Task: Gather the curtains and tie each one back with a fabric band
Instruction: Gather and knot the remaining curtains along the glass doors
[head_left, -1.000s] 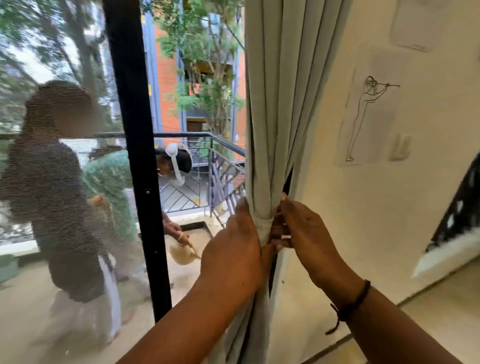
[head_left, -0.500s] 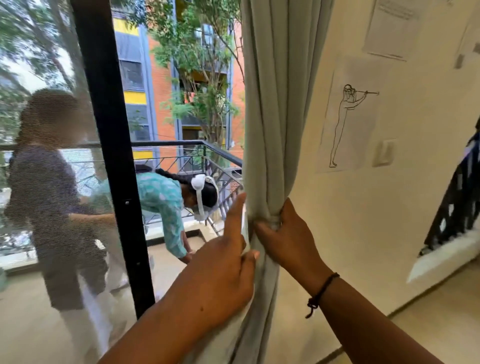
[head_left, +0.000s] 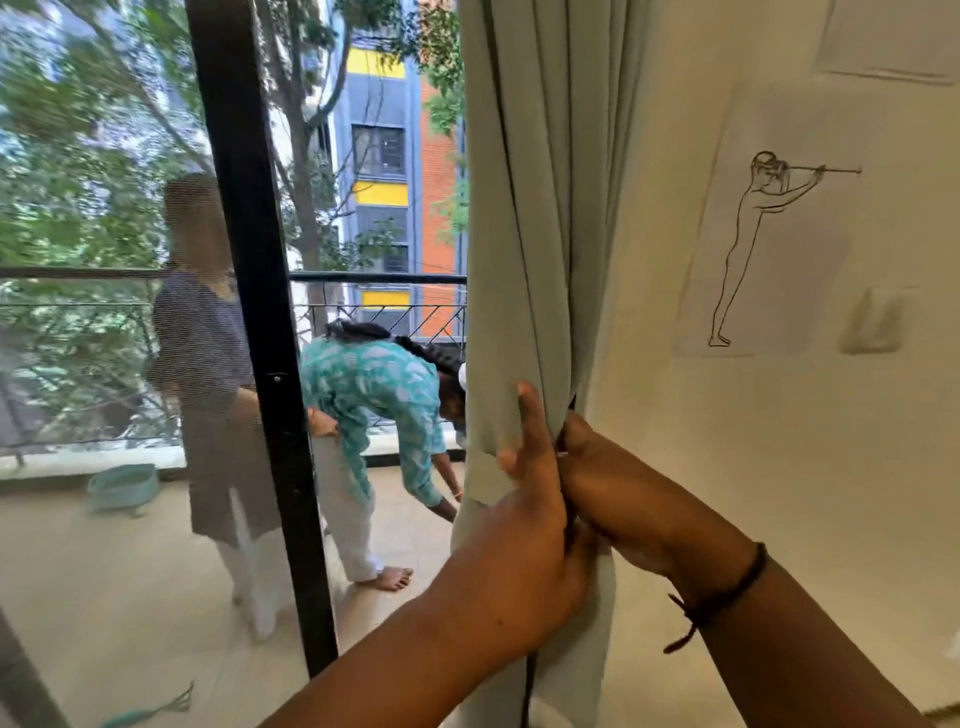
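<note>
We see the pale green curtain (head_left: 540, 234) gathered at centre frame, a fabric band (head_left: 485, 475) round it. Our left hand (head_left: 524, 525) presses straight fingers on the folds; our right hand (head_left: 608, 478), at three o'clock of it, curls into the bundle. At nine o'clock, a teal tub (head_left: 123, 486), contents unseen. At two o'clock, a line drawing (head_left: 763, 234); no legible writing.
</note>
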